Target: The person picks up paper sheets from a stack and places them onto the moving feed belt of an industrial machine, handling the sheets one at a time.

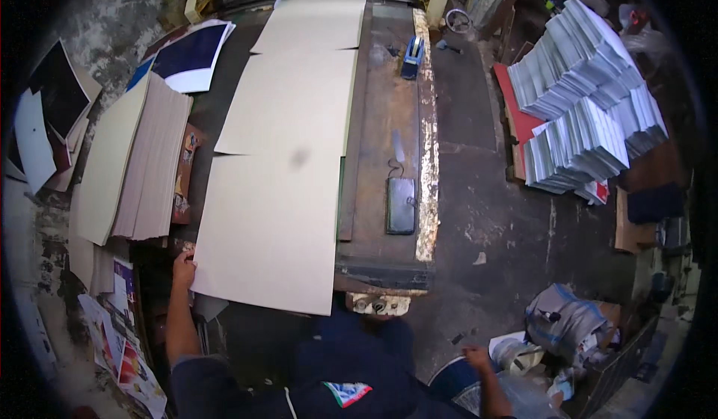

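Cream board sheet (269, 232), the nearest of three laid end to end along the dark bench (374, 157), overhangs the bench's near edge toward me. My left hand (183, 268) rests at its near-left corner, fingers against the edge; whether they pinch the sheet or only steady it I cannot tell, since the fingertips merge with the shadow beneath. The overhang probably leaves the corner free to be taken from below.

The next sheet (292, 105) overlaps the near one's far edge, and a third (314, 23) lies beyond it, shingled.

My right hand (475, 357) is low at my right, well away from the bench, by a round container (516, 355) among crumpled plastic bags (568, 322). Its fingers look loosely spread, holding nothing I can make out, but the frame edge cuts the wrist and the view is blurred.

Left of the bench a tilted stack of boards (138, 165) leans fanned, likely so single sheets peel off easily. A dark flat case (401, 205) and a blue tape dispenser (412, 56) sit on the bench's bare right strip. Bundled printed stacks (583, 97) stand far right on the floor. My dark clothing hides the bench's near front.
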`<action>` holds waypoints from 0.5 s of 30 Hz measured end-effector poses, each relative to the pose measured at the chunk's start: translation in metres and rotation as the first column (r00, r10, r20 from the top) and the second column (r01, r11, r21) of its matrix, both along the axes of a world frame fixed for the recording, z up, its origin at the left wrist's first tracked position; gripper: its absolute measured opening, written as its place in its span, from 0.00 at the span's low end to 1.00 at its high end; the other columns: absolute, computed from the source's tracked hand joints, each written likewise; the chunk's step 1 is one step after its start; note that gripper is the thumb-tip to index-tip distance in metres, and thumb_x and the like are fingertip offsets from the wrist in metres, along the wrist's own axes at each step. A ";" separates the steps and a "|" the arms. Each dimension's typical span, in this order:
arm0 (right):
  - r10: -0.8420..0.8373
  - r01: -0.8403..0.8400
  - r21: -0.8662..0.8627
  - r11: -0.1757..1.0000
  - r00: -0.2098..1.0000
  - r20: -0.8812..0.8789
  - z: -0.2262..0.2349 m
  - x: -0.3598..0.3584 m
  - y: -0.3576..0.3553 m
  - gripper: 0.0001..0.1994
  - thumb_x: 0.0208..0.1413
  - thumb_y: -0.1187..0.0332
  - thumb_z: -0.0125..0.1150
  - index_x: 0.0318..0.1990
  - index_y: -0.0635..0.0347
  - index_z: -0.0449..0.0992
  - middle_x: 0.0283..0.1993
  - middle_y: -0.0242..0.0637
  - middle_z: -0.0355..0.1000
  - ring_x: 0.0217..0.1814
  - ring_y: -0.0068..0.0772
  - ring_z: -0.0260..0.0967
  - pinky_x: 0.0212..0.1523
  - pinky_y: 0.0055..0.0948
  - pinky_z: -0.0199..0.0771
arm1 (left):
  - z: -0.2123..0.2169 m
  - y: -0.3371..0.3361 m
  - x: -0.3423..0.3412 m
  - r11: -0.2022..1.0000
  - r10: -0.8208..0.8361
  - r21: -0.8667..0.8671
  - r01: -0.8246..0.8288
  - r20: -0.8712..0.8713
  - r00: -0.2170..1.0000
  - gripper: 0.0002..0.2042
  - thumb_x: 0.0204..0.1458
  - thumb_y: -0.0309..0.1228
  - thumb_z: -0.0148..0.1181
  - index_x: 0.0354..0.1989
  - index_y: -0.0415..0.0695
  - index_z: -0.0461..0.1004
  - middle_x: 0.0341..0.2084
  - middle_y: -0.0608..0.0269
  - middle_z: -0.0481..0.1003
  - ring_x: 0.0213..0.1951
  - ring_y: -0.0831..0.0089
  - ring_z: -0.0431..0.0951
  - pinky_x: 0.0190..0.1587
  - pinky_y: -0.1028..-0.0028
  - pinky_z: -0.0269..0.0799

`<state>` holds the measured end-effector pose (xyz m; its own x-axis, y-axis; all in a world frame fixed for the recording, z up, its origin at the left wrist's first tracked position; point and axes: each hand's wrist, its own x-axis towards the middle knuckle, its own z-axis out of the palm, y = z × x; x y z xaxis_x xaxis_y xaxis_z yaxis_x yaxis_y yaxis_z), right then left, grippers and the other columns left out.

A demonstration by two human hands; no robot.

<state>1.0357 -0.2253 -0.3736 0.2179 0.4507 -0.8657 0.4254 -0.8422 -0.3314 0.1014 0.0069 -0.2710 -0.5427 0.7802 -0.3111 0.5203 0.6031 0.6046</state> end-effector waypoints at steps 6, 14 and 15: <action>0.471 -0.482 -0.004 0.876 0.854 0.220 0.020 0.133 0.148 0.15 0.54 0.66 0.55 0.40 0.69 0.79 0.28 0.41 0.77 0.33 0.29 0.75 0.35 0.29 0.73 | 0.012 0.015 0.021 0.996 -0.022 0.076 0.049 -0.329 0.944 0.13 0.45 0.21 0.54 0.41 0.40 0.77 0.29 0.54 0.78 0.33 0.66 0.78 0.38 0.71 0.72; 0.639 -0.660 -0.002 0.751 0.727 0.251 -0.015 0.130 0.369 0.14 0.55 0.62 0.57 0.39 0.65 0.79 0.34 0.41 0.79 0.36 0.33 0.75 0.38 0.33 0.73 | 0.020 0.106 0.080 0.954 0.124 -0.152 -0.258 -0.586 0.801 0.23 0.52 0.45 0.56 0.53 0.47 0.72 0.46 0.50 0.76 0.52 0.53 0.74 0.55 0.53 0.64; 0.703 -0.718 0.112 0.687 0.696 0.148 -0.034 0.153 0.368 0.14 0.55 0.62 0.57 0.40 0.64 0.79 0.35 0.41 0.79 0.37 0.34 0.76 0.39 0.33 0.73 | 0.016 0.122 0.090 0.950 0.136 -0.158 -0.270 -0.567 0.812 0.23 0.52 0.45 0.56 0.53 0.47 0.72 0.46 0.50 0.76 0.52 0.53 0.74 0.55 0.53 0.64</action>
